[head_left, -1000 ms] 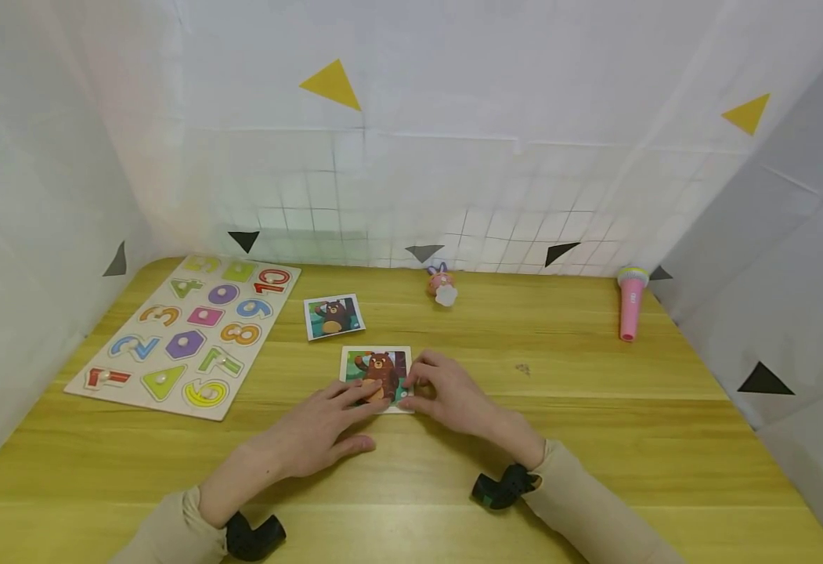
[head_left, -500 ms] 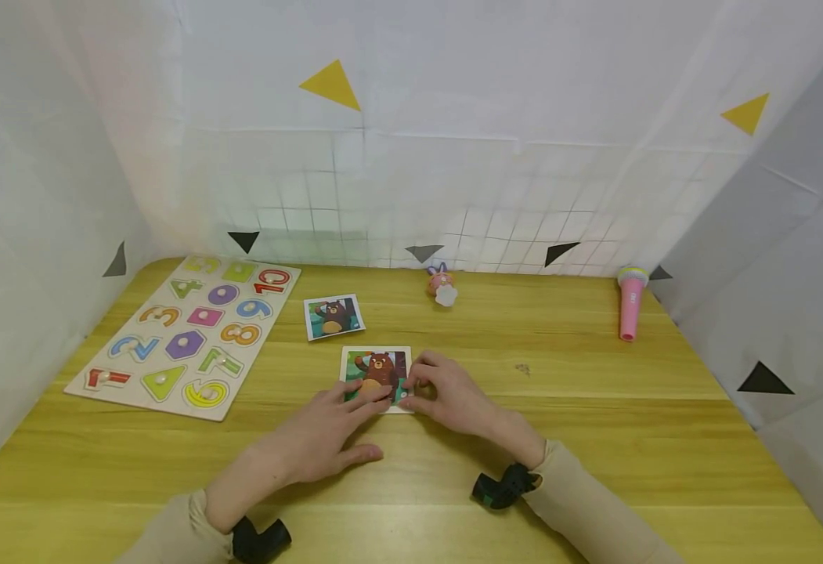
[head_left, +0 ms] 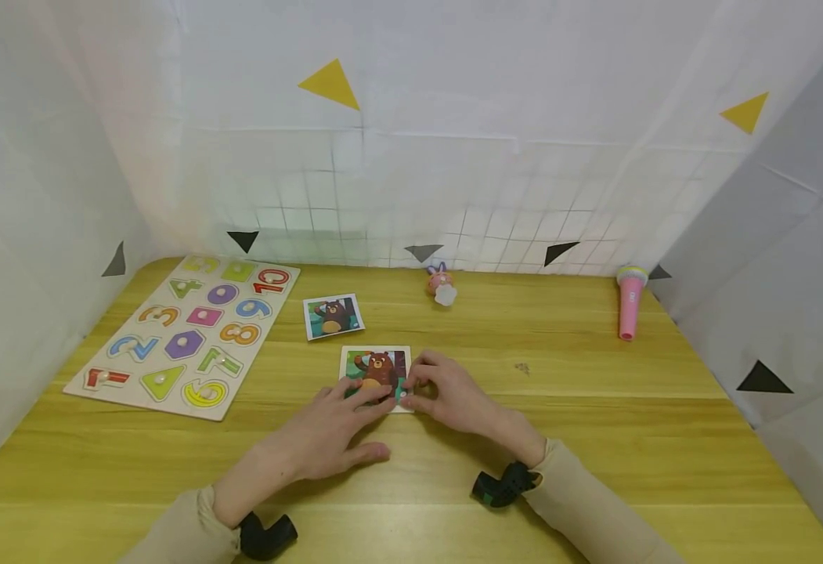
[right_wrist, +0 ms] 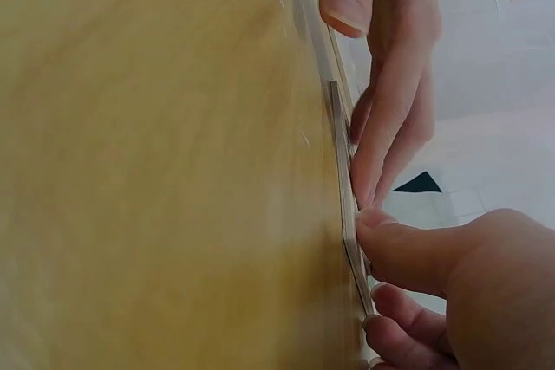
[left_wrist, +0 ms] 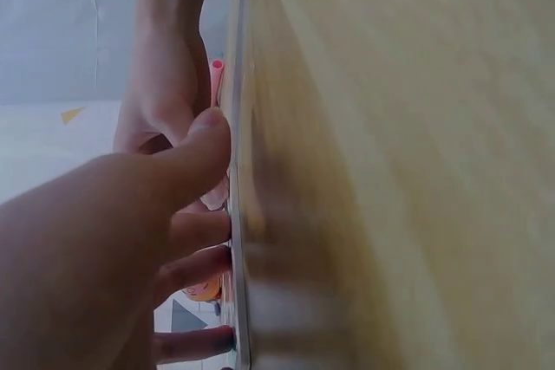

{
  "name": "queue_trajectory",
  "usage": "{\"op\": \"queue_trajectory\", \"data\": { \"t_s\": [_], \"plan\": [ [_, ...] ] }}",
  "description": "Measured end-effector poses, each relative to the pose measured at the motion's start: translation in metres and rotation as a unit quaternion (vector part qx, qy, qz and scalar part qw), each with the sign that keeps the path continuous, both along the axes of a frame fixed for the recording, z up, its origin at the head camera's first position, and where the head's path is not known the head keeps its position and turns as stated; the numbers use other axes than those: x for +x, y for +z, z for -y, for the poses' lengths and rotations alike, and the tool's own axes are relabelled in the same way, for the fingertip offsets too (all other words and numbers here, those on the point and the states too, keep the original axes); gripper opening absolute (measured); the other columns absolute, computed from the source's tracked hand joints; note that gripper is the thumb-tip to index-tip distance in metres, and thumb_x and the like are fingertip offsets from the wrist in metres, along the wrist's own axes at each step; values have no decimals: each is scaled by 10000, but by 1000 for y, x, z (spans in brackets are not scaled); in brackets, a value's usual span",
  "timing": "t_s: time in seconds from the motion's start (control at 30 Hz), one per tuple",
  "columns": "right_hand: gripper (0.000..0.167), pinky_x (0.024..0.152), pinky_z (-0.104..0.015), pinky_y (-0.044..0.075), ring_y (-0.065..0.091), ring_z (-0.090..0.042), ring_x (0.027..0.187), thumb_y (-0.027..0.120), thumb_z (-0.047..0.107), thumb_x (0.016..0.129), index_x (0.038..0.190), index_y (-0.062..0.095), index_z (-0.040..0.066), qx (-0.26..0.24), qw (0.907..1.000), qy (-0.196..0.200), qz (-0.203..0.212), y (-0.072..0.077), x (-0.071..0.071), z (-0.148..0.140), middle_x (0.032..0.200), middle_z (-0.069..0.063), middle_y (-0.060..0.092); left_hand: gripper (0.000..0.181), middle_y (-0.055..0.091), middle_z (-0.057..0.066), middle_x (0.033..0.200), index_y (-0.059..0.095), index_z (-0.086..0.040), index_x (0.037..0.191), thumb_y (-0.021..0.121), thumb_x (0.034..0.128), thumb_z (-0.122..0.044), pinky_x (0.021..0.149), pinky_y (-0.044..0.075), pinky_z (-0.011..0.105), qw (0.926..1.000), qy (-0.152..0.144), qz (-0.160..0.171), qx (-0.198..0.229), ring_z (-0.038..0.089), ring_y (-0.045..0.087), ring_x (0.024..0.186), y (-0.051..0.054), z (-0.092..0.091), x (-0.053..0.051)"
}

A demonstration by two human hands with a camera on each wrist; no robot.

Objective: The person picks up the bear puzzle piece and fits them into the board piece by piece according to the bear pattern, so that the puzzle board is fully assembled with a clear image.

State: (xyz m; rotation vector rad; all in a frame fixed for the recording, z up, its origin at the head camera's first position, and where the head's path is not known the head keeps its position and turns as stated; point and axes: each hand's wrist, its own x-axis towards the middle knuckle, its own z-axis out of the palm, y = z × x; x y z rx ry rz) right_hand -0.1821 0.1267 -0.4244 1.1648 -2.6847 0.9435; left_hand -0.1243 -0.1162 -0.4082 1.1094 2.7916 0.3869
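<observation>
A small bear jigsaw puzzle (head_left: pixel 376 364) in a pale wooden frame lies flat on the table. My left hand (head_left: pixel 330 435) rests its outstretched fingers on the puzzle's lower part, covering some of the picture; its thumb lies apart over the table. At the puzzle's right edge, my right hand (head_left: pixel 453 395) grips the frame with curled fingers and thumb. From the right wrist, the thumb of the right hand (right_wrist: pixel 460 257) touches the thin board (right_wrist: pixel 345 188) near a corner, with the other fingertips further along its edge. Behind the puzzle sits a matching bear picture card (head_left: pixel 333 316).
A wooden number-and-shape peg board (head_left: pixel 185 337) lies at the left. Toward the back stand a small pink rabbit toy (head_left: pixel 442 284) and, far right, a pink toy microphone (head_left: pixel 630 304). White cloth walls (head_left: pixel 453 94) enclose the table (head_left: pixel 594 439) on three sides.
My left hand has slid slightly to the right, its fingers still on the puzzle and its thumb further right. The right hand and the puzzle have stayed in place.
</observation>
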Motion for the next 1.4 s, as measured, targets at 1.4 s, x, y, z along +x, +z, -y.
{"op": "queue_trajectory", "data": {
  "t_s": [1.4],
  "plan": [
    [142,748,-257,516,572,-107,868,785,226,882,968,818,118,11,9994,336,-122,-5,2,-9,999,19,608,466,412,7,1530,496,-172,1488,480,1061,-360,1184,329,466,9975,-333,172,600,215,339,1449,-11,1,-6]
  ]
}}
